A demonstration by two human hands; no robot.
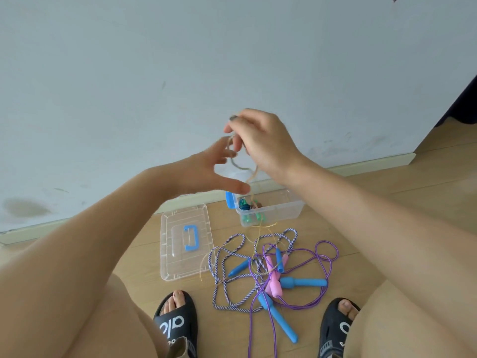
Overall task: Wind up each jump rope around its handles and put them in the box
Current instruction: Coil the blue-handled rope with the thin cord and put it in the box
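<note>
My right hand is raised in front of the wall and grips a thin translucent yellowish rope that hangs down to the floor. My left hand is just left of it, fingers spread and straight, near the rope. Below stands the clear plastic box with a blue latch; a wound rope with green handles lies inside. On the floor in front is a tangle: a blue-white braided rope, a purple rope, blue handles and pink handles.
The clear box lid with a blue handle lies flat on the wooden floor, left of the box. My two feet in black slippers stand at the bottom. The wall and skirting board run right behind the box.
</note>
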